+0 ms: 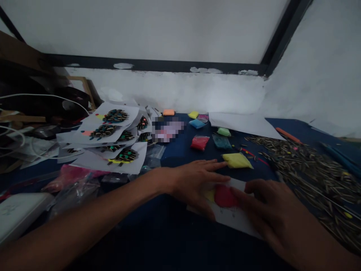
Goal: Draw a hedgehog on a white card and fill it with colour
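A small sheet of white paper (237, 222) lies on the dark blue tabletop, bearing a flat red piece of modelling clay (225, 195) beside a yellow piece (210, 195). My left hand (199, 182) is spread over the paper's left part, fingers apart, holding nothing. From the right, my right hand (270, 210) touches the red clay's edge with a fingertip. Its other fingers are partly bent, the thumb is apart, and nothing is gripped. Just beyond the paper lies a yellow clay packet (237, 160), close to my left fingertips.
Striped sunflower seeds (318, 169) cover the right side. Farther back lie a red packet (200, 143), a blue packet (196, 123) and white paper (245, 124). At left are stacked seed-decorated hedgehog pictures (113, 124), plastic bags (76, 192) and a white box (22, 210).
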Motion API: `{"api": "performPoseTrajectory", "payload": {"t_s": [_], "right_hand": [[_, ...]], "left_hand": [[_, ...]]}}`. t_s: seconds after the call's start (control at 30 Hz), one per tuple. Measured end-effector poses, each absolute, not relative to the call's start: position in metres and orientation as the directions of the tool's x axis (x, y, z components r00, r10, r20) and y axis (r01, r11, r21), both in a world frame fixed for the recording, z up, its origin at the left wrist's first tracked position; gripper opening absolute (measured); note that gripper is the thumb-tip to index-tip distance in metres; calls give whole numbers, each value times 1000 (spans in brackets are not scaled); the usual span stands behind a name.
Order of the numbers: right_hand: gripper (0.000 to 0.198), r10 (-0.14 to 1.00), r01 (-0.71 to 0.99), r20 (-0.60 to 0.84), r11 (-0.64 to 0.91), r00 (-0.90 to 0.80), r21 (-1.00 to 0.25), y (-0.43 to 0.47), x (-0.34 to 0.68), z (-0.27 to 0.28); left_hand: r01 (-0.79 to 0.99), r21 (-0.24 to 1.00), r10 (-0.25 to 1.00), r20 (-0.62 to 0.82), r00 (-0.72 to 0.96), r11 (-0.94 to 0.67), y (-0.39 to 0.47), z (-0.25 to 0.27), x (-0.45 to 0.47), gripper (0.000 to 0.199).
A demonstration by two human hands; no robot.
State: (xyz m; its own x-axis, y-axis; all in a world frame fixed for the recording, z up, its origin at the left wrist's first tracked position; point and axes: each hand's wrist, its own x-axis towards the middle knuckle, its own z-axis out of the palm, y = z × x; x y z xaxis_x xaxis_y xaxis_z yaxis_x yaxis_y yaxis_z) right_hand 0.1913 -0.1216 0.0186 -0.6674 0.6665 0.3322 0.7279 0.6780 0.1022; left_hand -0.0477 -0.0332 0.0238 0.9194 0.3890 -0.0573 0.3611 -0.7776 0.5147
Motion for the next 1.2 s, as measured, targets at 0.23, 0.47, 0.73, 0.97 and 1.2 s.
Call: {"api": "performPoseTrajectory", "payload": {"t_s": [0.23, 0.47, 0.73, 0.97, 1.2], "right_hand": [[36, 686, 744, 300, 647, -663, 167, -120, 192, 17], [34, 728, 786, 348, 617, -591, 45, -123, 193, 21], [41, 740, 778, 284, 628, -610, 36, -122, 188, 18], [33, 792, 808, 303, 580, -530, -103, -124, 191, 28], [34, 693, 746, 328, 664, -642, 58, -130, 194, 23]], "left_hand": [[317, 506, 342, -47, 939, -802, -31, 22, -46, 91], [328, 525, 354, -54, 934, -785, -31, 22, -47, 91], [328, 533, 364, -41, 930, -779, -30, 19, -47, 89], [327, 546, 359, -51, 932, -771, -29, 19, -49, 92], [323, 556, 359, -47, 932, -766, -29, 21, -50, 92]]}}
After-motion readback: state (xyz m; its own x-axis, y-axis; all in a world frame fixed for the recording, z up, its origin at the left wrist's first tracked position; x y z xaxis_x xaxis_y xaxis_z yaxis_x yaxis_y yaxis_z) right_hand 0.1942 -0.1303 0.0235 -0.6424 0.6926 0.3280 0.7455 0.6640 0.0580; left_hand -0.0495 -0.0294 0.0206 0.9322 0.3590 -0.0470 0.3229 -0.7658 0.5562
